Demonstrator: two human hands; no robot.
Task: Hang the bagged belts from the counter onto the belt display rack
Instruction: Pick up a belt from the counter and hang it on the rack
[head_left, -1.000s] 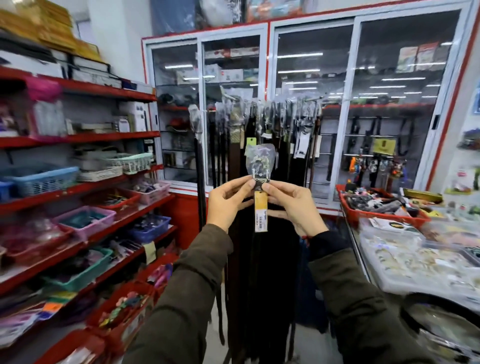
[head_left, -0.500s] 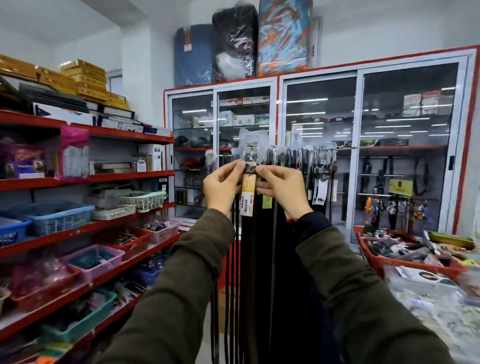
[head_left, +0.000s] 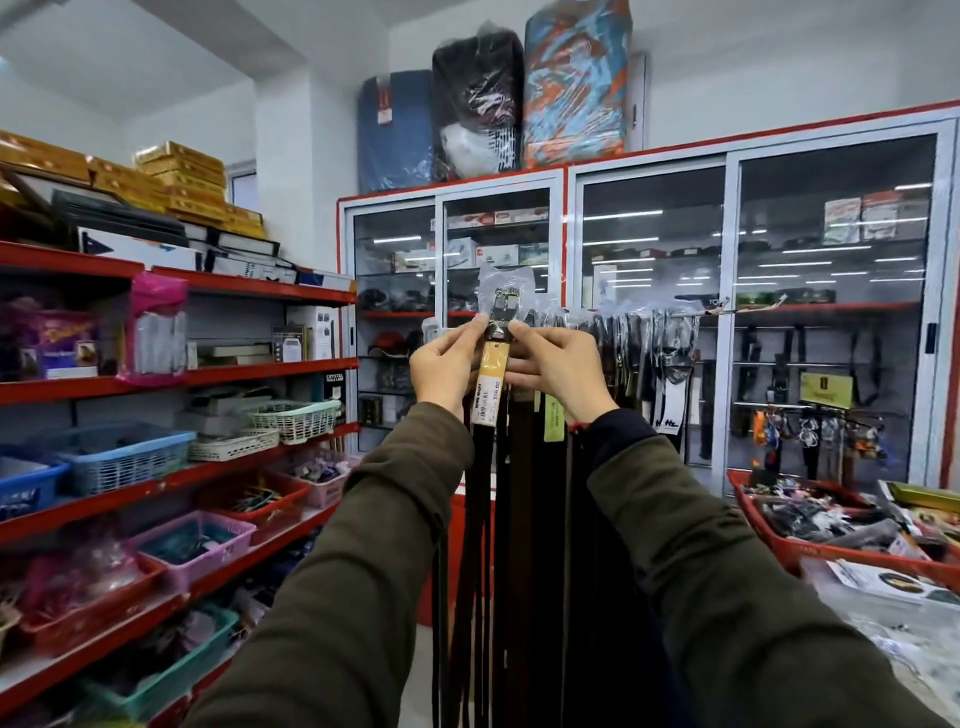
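A bagged belt is held up at its buckle end, pinched from either side by the left hand and the right hand, just in front of the belt display rack. On its yellow tag "338.00" can be read; the remaining print is too small. The strap hangs down among other dark belts.

The belt rack stood before the glass cabinet. Left of the rack ran shelves carrying baskets. Right of the rack lay the counter with a tray. Behind the rack, rolled bundles sat on the cabinet.
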